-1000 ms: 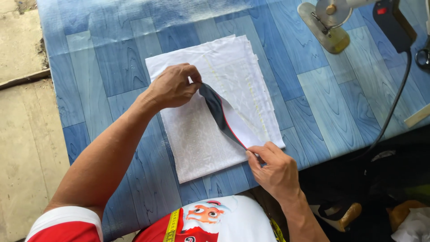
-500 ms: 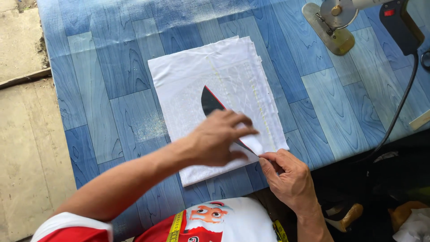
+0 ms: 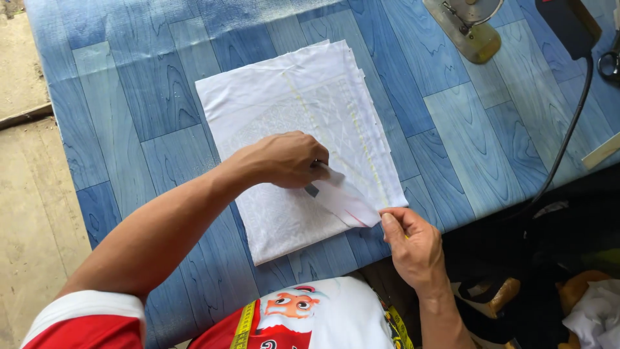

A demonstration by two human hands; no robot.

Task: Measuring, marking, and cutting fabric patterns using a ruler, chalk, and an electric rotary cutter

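A stack of white fabric [image 3: 290,103] lies flat on the blue wood-patterned table [image 3: 129,116]. On its near right part rests a narrow curved pattern piece [image 3: 345,200], pale on the side facing up, with a small dark patch showing by my fingers. My left hand [image 3: 284,158] is closed over the piece's left end and presses it onto the fabric. At the stack's near right corner, my right hand [image 3: 413,249] pinches the other tip of the piece between thumb and fingers.
A fabric cutting machine's metal base [image 3: 468,32] stands at the far right, with a black unit [image 3: 568,22] and its cable [image 3: 568,142] running to the table edge. Scissors [image 3: 608,64] lie far right. A yellow measuring tape [image 3: 244,326] hangs at my chest. Concrete floor [image 3: 32,194] lies left.
My left hand swept from the stack's middle toward my right hand, turning the curved piece over. Its dark side faced up before; now the pale side shows and it lies flat.
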